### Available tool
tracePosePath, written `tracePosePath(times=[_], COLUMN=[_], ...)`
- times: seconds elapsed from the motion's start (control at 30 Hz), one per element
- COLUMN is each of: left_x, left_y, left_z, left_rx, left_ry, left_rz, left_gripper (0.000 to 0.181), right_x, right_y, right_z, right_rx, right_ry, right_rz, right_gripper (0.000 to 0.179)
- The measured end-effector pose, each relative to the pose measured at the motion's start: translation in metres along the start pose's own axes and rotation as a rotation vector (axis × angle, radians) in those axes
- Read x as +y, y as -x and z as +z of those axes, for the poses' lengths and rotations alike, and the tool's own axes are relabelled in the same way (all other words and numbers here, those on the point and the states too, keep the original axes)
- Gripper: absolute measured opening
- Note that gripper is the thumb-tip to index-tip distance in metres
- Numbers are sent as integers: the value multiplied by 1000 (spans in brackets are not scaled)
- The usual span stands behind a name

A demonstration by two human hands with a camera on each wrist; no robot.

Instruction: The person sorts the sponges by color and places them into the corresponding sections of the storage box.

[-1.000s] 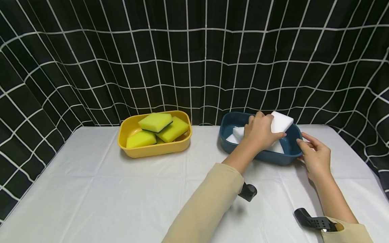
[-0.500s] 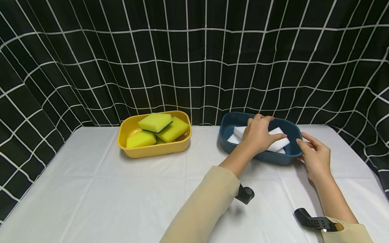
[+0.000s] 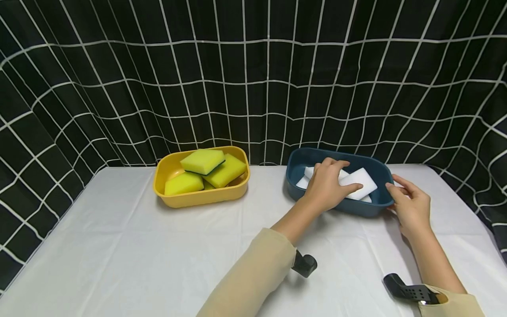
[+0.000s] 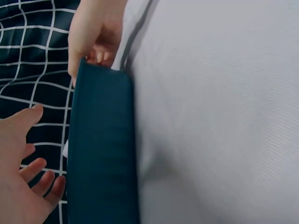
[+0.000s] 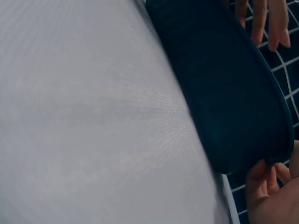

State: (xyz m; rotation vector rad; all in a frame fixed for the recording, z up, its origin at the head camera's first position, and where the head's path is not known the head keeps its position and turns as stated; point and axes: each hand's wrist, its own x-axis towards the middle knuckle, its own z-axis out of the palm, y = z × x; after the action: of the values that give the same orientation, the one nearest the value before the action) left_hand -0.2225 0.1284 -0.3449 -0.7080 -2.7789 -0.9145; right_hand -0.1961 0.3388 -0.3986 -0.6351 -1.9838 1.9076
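Observation:
A dark blue plastic tub (image 3: 384, 176) stands at the right of the table with several white sponges (image 3: 361, 181) in it. My left hand (image 3: 328, 182) hovers over its near side, fingers loosely spread and holding nothing; it hides part of the sponges. The left wrist view shows the same hand (image 4: 23, 172) with thumb and fingers apart beside the tub wall (image 4: 103, 149). At the tub's right end, my right hand (image 3: 413, 204) pinches the rim between thumb and fingers. The right wrist view shows that grip of the right hand (image 5: 275, 198) at the tub's corner.
A yellow tub (image 3: 202, 200) holding several yellow sponges (image 3: 203, 162) with dark green undersides stands left of the blue one. White cloth (image 3: 158, 259) covers the table. A black curtain with white grid lines (image 3: 253, 97) hangs right behind both tubs.
My left hand lowered a tilted white sponge into the blue tub, let it go, and has drawn back toward the lower left. My right hand has stayed on the rim.

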Motion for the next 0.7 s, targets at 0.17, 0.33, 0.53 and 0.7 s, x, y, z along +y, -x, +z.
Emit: tracePosePath(times=[0.17, 0.33, 0.53, 0.7], left_x=[-13, -28, -45, -58], left_y=[12, 23, 40, 55], left_z=[-7, -14, -26, -40], left_rx=[31, 47, 73, 84], left_ry=[54, 104, 139, 195], left_rz=[-3, -2, 17, -9], left_gripper=[56, 55, 53, 53], right_x=[1, 0, -3, -8], right_y=[-1, -1, 0, 0], right_z=[-1, -4, -4, -2], right_rx=[-13, -20, -37, -44], right_ry=[-2, 8, 69, 149], right_rz=[2, 8, 24, 21], right_gripper=[58, 59, 61, 62])
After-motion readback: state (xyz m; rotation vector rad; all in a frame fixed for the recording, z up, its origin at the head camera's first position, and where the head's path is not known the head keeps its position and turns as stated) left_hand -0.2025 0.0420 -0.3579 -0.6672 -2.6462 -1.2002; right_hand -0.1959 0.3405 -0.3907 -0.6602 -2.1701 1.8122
